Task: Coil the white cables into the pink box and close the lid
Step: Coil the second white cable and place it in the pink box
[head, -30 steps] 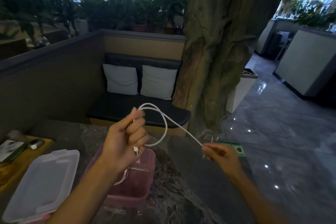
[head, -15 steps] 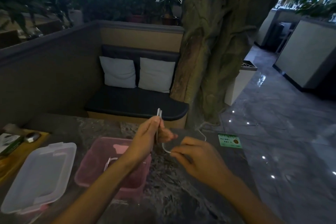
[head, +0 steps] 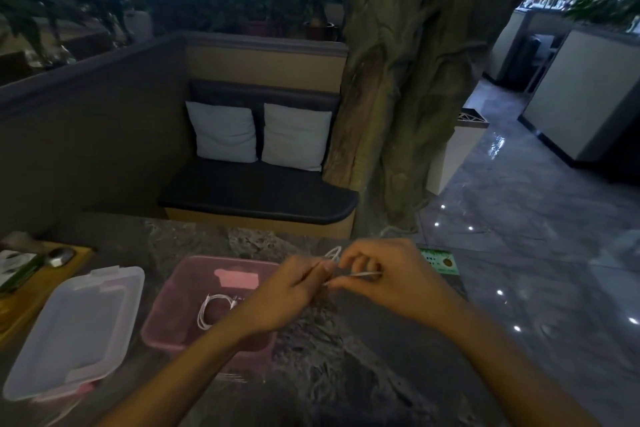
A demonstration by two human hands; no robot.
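We see both hands meeting just above the dark marbled surface (head: 346, 357), right of the pink box (head: 173, 322); the left hand (head: 287, 295) has its fingers pinched narrow on a white cable (head: 363, 274), and the right hand (head: 391, 277) has its fingers curled and closed on the same cable, so that a short straight run shows between them and a small loop pokes up behind the knuckles; how much of the cable is bunched inside the palms we cannot tell. The pink box stands open on the surface, under the left forearm; inside it lies another white cable, already coiled (head: 214, 308), near the middle of the floor of the box. The clear lid (head: 79, 329) lies flat on the surface just left of the box, apart from it. A green card (head: 441, 262) lies on the surface beyond the right hand. At the far left edge a wooden tray (head: 45, 288) holds a few small items too dim to name; beyond the surface a dark bench seat (head: 256, 194) carries two pale cushions (head: 225, 132).
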